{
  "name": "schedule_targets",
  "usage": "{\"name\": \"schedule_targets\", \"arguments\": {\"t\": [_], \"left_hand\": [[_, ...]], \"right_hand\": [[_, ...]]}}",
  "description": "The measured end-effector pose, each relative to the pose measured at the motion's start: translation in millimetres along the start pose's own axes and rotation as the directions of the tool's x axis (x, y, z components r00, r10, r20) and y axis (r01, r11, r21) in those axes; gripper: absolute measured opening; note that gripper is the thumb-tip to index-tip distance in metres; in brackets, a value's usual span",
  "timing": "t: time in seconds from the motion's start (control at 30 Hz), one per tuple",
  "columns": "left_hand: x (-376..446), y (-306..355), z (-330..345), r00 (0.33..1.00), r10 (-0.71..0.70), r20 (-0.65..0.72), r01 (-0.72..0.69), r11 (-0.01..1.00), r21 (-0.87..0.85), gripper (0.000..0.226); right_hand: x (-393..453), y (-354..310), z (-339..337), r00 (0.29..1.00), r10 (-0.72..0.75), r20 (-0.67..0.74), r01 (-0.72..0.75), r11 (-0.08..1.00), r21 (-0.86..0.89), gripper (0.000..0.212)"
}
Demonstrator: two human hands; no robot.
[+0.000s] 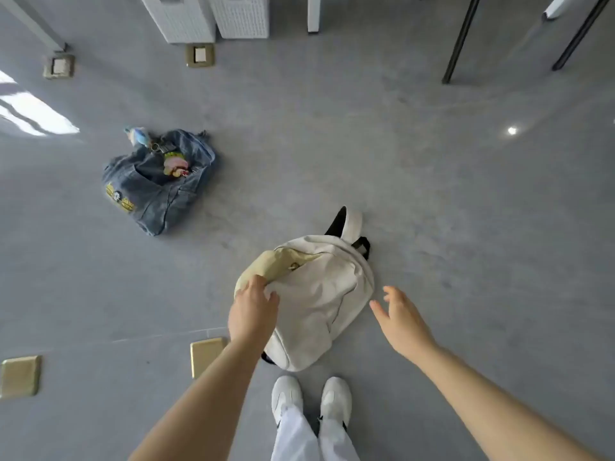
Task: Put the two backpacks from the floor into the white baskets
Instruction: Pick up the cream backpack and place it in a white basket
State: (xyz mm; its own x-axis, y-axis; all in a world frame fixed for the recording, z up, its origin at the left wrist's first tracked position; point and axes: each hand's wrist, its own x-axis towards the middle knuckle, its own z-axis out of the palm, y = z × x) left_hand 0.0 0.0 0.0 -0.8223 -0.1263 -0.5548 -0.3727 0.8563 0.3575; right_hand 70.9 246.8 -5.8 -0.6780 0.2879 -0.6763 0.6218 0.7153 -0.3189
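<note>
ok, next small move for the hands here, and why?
Probably close the right hand on the white backpack. The left hand already rests on its left edge, while the right is open just beside it. Both backpacks lie on the floor, baskets far ahead.

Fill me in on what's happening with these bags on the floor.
A person stands over a white backpack lying on the grey floor. Their left hand rests on its yellowish front flap, while the right hand is open beside it, not touching. A denim backpack with charms lies further off to the left, untouched. Two white baskets stand at the far end; neither bag is in them yet.
</note>
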Motion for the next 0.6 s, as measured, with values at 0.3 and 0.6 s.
{"name": "schedule_targets", "arguments": {"t": [0.3,0.6], "left_hand": [[156.5,-51.3,143.0,0.996,0.053,0.067,-0.072,0.944,0.322,0.042],[245.2,-108.0,223.3,0.953,-0.301,0.027,0.257,0.852,0.456,0.1]], "right_hand": [[183.3,61.5,129.0,0.985,0.169,0.015,-0.17,0.972,0.16,0.064],[298.2,104.8,200.4,0.91,0.415,0.013,-0.386,0.833,0.396,0.113]]}}
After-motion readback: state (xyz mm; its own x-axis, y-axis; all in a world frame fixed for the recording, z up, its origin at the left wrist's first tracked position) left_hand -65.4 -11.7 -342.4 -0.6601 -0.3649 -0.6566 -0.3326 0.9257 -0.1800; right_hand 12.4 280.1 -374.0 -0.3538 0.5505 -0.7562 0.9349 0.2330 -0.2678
